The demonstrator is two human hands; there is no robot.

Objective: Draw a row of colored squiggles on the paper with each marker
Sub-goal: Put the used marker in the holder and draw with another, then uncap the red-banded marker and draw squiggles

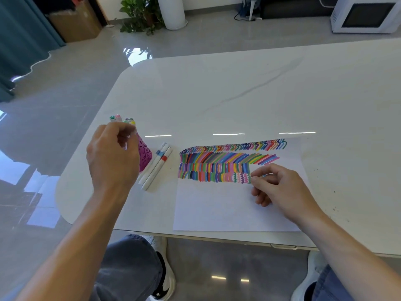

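Note:
A white paper (217, 205) lies on the table, with rows of multicoloured strokes across its top. The lowest row ends in a few squiggles (242, 178). My right hand (280, 187) rests on the paper just right of them and pinches a marker (263, 175), of which only a bit of light blue shows. A pink patterned cup (145, 155) at the left holds several markers (121, 119). My left hand (112, 155) is at the cup, fingers curled round a white marker barrel (126, 146) that is mostly hidden.
Three white markers (156, 166) lie side by side between the cup and the paper. The white marble table (238, 94) has its rounded corner at the left. On the floor beyond stand a plant, a cardboard box and a microwave.

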